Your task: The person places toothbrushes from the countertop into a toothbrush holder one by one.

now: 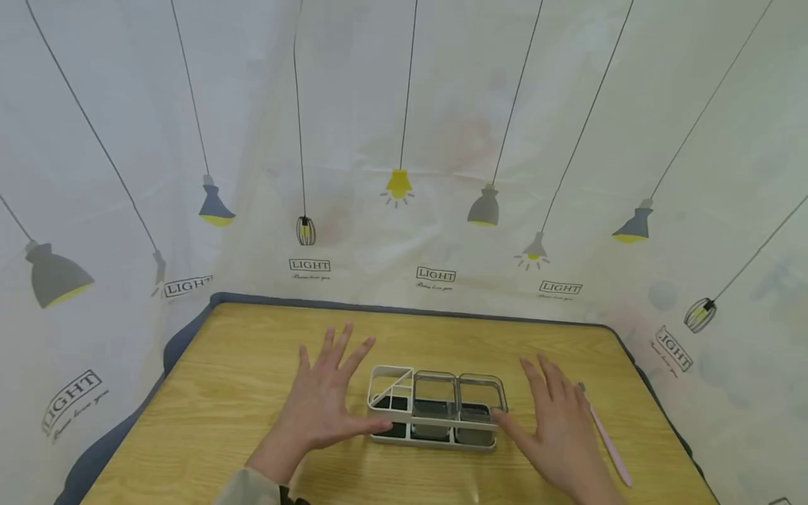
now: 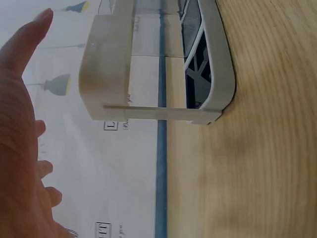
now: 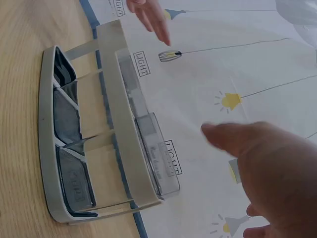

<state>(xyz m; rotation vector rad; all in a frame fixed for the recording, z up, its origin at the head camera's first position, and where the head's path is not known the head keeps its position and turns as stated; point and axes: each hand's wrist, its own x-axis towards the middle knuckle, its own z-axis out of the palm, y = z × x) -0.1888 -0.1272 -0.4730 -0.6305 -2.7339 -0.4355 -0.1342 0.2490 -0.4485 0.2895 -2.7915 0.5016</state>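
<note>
A white rack [image 1: 435,421] with an upper frame above a dark-bottomed base stands upright on the table. Two clear cups [image 1: 435,386] sit side by side in its upper frame, beside a left compartment split by slanted dividers. On the left of the rack my left hand [image 1: 328,403] is spread, its thumb overlapping the rack's front left corner in the head view. At the opposite end, my right hand [image 1: 558,428] has its fingers extended, with the thumb tip close to the right cup. Both wrist views show a gap between hand and rack.
To the right of my right hand lies a slim pink stick [image 1: 611,449] with a small grey tip. The wood-grain table [image 1: 252,379] has a dark blue edge [image 1: 404,308]. Behind it hangs a white sheet [image 1: 353,126] printed with lamps.
</note>
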